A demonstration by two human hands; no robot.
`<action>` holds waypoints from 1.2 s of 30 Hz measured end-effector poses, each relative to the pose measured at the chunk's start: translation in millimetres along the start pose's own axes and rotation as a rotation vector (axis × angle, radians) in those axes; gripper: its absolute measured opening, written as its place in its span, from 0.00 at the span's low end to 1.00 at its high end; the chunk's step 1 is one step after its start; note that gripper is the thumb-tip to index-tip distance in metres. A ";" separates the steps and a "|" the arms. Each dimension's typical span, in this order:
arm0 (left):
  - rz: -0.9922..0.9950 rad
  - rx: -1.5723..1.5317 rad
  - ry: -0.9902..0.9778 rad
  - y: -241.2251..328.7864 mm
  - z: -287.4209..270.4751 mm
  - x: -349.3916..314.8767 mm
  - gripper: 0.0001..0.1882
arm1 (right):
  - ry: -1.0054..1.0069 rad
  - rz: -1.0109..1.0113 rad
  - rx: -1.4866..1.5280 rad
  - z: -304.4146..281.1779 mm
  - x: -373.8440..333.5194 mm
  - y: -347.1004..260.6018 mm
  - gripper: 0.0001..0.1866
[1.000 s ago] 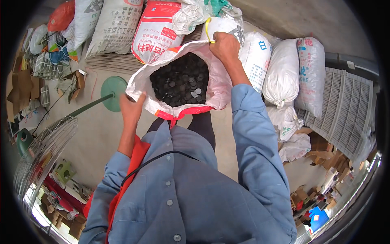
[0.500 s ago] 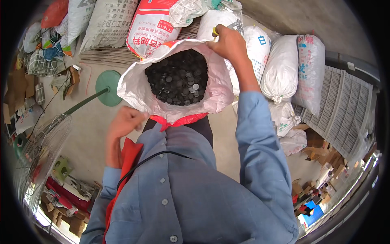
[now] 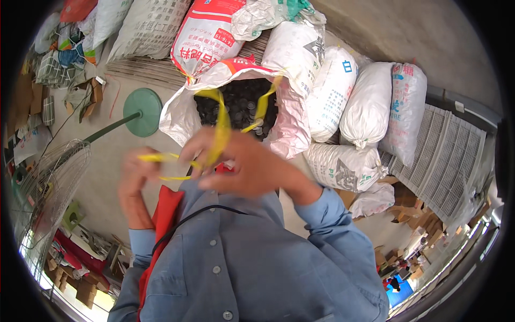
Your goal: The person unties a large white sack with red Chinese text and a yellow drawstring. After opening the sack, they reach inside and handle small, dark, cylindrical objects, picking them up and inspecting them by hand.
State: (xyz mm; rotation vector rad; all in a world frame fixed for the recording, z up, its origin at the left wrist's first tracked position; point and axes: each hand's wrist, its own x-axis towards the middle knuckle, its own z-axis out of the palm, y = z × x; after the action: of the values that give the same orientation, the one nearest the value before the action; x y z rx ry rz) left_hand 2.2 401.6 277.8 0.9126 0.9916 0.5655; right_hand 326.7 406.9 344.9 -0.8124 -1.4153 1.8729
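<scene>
A long yellow ribbon-like strip runs in loose loops between my two hands, blurred by motion. My left hand is closed on one part of it, left of the sack's near edge. Closed around another part is my right hand, in front of my belly and over the sack's near rim. Loops of the strip hang above the mouth of an open white sack with a pinkish lining. Inside the sack lie many small, round, black disc-like pieces. My right hand hides part of the near rim.
Full white sacks stand to the right and a red-and-white sack behind. A green round base with a pole is at left, near a wire fan cage. Grey mesh panels lean at far right.
My right hand has left the sack's far right rim and come down toward my left hand. The yellow strip, barely visible before, now stretches between both hands. The sack's mouth has sagged narrower.
</scene>
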 end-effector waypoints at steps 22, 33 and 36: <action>-0.743 0.214 0.344 -83.4 106.0 38.4 0.21 | 0.287 0.208 -1.160 -188.6 109.9 385.9 0.20; -0.381 -0.001 0.416 -119.6 125.7 9.0 0.16 | -0.058 0.706 -1.012 -155.3 76.1 465.6 0.20; -0.290 0.073 0.312 -125.6 129.4 3.4 0.16 | -0.132 0.872 -0.728 -141.9 64.4 454.4 0.20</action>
State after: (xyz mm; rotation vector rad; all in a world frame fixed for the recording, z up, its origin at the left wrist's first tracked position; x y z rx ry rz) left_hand 119.9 288.9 200.3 0.7388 1.4079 0.4334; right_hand 342.5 443.5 -133.8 -1.9315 -2.0806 1.9937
